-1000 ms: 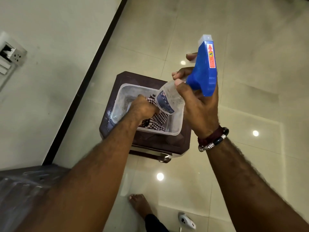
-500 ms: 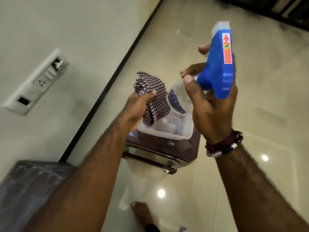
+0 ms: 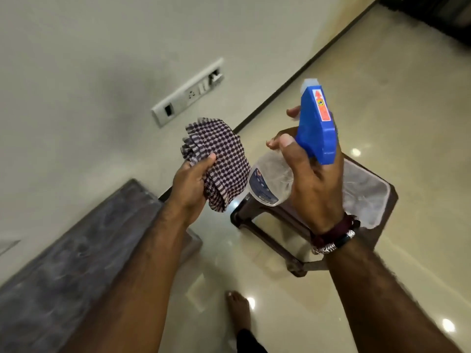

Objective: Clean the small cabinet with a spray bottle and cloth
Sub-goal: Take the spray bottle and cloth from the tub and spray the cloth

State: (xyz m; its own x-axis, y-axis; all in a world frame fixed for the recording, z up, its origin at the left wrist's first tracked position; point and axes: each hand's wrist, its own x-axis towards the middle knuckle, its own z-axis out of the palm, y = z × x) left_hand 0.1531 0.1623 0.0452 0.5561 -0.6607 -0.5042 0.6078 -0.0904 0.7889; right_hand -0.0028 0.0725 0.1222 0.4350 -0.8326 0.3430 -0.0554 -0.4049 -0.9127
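cloth: the checked cloth (image 3: 219,164) was down in the tub a second ago; now it's up in the air, bunched in the left hand (image 3: 190,186), thumb pinching it on top and fingers curled under it.

bottle: the right hand (image 3: 309,184) is wrapped round the neck of the spray bottle (image 3: 293,159), same grip as before, blue trigger head on top, nozzle pointing away. One fingertip pokes out past the head; can't tell if it's on the trigger.

tub: the clear tub (image 3: 367,197) sits on the brown stool (image 3: 265,225). Most of it is behind the right hand, so no idea what's left in it.

view: head has swung left. Wall and switch plate (image 3: 187,93) are mid-frame now, and a long grey-topped surface (image 3: 74,256) runs along the wall at lower left.

cabinet: my guess is that grey top is the cabinet, just left of the left arm, untouched and dry-looking. Blurry though, so not sure.

meaning: both tools are in hand, so the gathering part looks done and no cleaning has started. Next is probably aiming the nozzle at that top and spraying, then wiping.

foot: bare foot (image 3: 237,309) on glossy tiles.
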